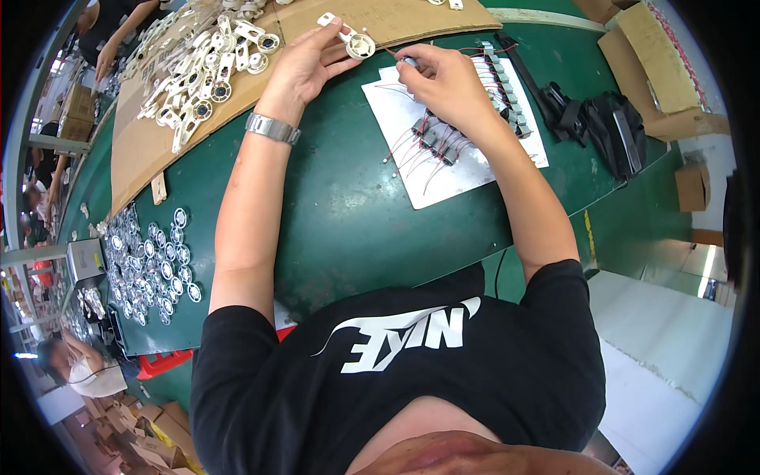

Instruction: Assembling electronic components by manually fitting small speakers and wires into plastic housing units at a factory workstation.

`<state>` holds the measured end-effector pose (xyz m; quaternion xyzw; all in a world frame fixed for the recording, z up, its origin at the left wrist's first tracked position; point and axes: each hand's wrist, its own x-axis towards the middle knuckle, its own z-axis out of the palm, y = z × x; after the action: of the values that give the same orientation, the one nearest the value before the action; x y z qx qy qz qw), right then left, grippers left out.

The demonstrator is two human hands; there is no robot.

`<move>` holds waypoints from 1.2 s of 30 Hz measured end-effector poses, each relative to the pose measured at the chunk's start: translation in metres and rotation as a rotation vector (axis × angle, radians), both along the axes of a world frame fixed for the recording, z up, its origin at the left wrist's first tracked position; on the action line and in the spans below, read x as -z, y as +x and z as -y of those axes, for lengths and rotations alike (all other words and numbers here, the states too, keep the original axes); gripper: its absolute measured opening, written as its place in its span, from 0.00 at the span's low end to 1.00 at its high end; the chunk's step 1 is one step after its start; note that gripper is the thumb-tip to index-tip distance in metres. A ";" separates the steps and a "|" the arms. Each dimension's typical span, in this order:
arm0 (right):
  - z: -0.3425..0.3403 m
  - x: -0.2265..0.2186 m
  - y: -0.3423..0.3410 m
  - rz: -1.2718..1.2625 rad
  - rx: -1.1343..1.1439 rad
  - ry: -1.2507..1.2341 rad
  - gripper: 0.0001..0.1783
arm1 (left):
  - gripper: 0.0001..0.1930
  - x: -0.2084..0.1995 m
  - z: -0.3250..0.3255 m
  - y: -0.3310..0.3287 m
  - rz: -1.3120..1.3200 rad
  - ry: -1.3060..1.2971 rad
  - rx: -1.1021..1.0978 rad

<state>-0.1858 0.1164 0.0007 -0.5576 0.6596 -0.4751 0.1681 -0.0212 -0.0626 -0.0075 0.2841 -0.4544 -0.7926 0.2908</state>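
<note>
Left hand (311, 66) holding white plastic housing (360, 47), fingers clamped on it, near edge of cardboard (404, 25); right hand (447, 79) pinching small wired part (409, 61) just beside housing, wired components (435, 136) lying on white sheet (423, 188).

free: green tabletop (340, 214) between forearms (252, 198) | obstacles: cream-part heap (212, 62) left, wired components (440, 141) right
</note>
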 end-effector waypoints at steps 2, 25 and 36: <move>-0.002 -0.004 0.002 -0.011 -0.008 0.033 0.17 | 0.13 0.000 -0.002 0.001 -0.023 -0.033 -0.001; -0.002 -0.005 -0.002 -0.091 0.114 0.112 0.20 | 0.11 -0.014 -0.069 -0.027 0.120 -0.395 -0.069; 0.002 0.006 -0.013 0.090 0.057 0.110 0.21 | 0.12 -0.007 -0.074 -0.032 0.077 -0.452 -0.131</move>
<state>-0.1984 0.1148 -0.0057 -0.5067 0.6922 -0.4671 0.2143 -0.0536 0.0112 -0.0005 0.2708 -0.6116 -0.6388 0.3803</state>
